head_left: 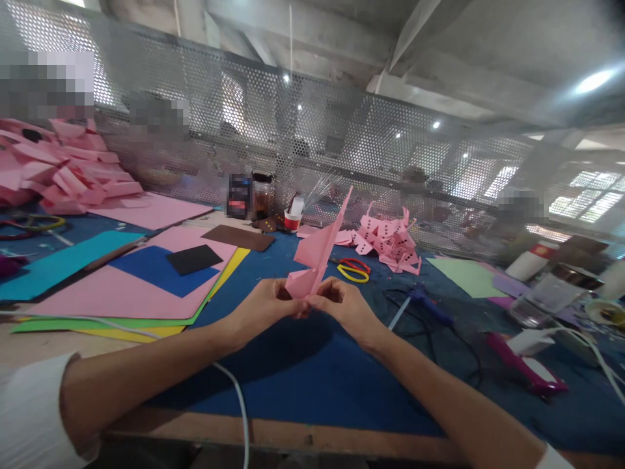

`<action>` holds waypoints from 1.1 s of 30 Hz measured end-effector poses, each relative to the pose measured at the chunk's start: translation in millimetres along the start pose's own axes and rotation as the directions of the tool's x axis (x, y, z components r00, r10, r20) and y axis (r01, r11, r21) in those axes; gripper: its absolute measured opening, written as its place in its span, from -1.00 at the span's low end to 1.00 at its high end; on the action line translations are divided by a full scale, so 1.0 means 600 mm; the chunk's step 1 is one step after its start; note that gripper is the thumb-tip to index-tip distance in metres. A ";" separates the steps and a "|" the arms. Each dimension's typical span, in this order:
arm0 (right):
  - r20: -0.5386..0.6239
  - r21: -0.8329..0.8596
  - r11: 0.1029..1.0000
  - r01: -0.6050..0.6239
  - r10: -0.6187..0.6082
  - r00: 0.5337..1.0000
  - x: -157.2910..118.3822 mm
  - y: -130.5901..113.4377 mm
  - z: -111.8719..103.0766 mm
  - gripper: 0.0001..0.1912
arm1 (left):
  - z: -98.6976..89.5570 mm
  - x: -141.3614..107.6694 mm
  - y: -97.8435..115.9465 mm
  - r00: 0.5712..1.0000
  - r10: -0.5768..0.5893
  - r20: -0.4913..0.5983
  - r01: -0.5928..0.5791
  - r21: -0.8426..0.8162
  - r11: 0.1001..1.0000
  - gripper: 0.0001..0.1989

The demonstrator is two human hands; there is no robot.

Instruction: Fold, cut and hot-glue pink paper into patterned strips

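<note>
A folded pink paper piece (317, 251) stands upright above the blue mat (293, 384), its narrow tip leaning up to the right. My left hand (268, 306) pinches its lower edge from the left. From the right, my right hand (344, 306) pinches the same lower edge, and the fingertips of both hands meet there. Just behind the right hand lie scissors with red and yellow handles (355, 269). Further back sits a heap of folded pink pieces with black dots (388, 236).
Coloured sheets (131, 286) are stacked at the left, below a pink paper pile (63, 166). A blue glue gun (430, 305), a clear jar (551, 296) and a magenta tool (527, 365) lie right. A white cable (239, 397) crosses the front edge. Behind stands perforated metal mesh (322, 143).
</note>
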State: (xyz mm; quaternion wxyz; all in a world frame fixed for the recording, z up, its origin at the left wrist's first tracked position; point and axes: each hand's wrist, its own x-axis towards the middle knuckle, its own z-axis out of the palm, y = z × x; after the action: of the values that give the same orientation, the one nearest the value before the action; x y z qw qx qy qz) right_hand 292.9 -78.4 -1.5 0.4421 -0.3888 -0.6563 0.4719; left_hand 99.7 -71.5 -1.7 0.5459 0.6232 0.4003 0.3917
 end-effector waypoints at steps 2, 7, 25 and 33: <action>-0.002 -0.019 1.000 0.001 -0.001 1.000 0.000 0.001 0.000 -0.73 | -0.001 0.000 0.001 1.000 -0.002 -0.003 0.002 0.000 1.000 -0.75; -0.008 -0.121 0.992 0.027 -0.028 1.000 0.000 0.002 -0.001 -0.69 | -0.001 0.000 0.001 1.000 0.001 -0.003 -0.001 -0.025 1.000 -0.76; -0.014 -0.151 0.988 0.029 -0.032 0.999 -0.001 0.005 -0.003 -0.65 | -0.004 -0.001 -0.002 0.999 0.018 0.047 -0.019 0.017 1.000 -0.80; 0.027 -0.202 0.976 0.075 -0.070 0.997 -0.004 0.000 -0.001 -0.67 | -0.005 0.000 -0.002 0.998 0.041 0.055 -0.040 -0.018 0.999 -0.80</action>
State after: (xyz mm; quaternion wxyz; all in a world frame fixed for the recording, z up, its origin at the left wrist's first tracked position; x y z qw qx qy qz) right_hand 294.0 -80.6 -1.8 0.4104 -0.4029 -0.7192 0.3899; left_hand 96.8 -70.1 -2.7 0.5541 0.6369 0.3690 0.3887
